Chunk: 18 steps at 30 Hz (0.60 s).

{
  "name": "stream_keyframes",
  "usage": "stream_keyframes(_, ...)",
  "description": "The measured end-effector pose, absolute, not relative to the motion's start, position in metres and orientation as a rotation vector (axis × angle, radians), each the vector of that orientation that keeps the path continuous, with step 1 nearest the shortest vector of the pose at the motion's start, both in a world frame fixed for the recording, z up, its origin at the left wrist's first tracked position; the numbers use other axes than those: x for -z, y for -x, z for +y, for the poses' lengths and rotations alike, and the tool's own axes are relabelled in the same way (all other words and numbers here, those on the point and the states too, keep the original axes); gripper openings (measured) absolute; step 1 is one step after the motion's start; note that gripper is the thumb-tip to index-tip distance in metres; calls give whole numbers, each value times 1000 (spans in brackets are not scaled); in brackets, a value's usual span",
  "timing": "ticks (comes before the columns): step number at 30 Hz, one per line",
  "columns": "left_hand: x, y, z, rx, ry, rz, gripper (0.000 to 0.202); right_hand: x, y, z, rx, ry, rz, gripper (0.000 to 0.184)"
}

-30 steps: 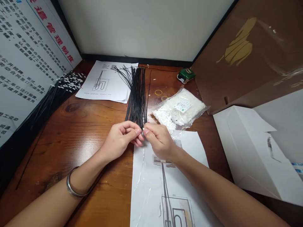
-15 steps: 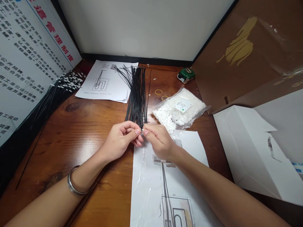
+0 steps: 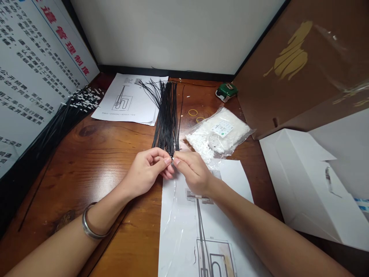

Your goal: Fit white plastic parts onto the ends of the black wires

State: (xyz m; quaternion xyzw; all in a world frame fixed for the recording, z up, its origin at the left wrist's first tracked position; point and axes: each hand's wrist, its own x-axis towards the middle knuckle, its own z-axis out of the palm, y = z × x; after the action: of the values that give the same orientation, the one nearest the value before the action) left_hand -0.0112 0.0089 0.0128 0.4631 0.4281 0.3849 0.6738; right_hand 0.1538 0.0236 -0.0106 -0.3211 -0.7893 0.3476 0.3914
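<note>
My left hand (image 3: 145, 173) and my right hand (image 3: 193, 172) meet fingertip to fingertip at the near end of a bundle of thin black wires (image 3: 167, 115) lying on the wooden table (image 3: 95, 161). Both hands are closed in a pinch on something tiny at the wire ends; I cannot make out what it is. A clear bag of small white parts (image 3: 220, 132) lies just right of the bundle. A drawing sheet under clear plastic (image 3: 201, 223) lies beneath my right wrist.
Black wires with white tips (image 3: 62, 119) lean along the left poster board. A second drawing sheet (image 3: 127, 100) lies at the back. A green tape measure (image 3: 226, 91), yellow rubber bands (image 3: 193, 112), a brown cardboard panel (image 3: 302, 65) and a white box (image 3: 311, 188) sit to the right.
</note>
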Motion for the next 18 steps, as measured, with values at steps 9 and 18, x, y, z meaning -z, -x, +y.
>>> stream_keyframes(9, -13, 11, 8, -877, -1032, 958, 16, 11, -154, 23, -935, 837, -2013, 32)
stream_keyframes(18, -12, 11, 9, -876, -1046, 965, 14, 9, -153, 22, -892, 803, -2022, 32)
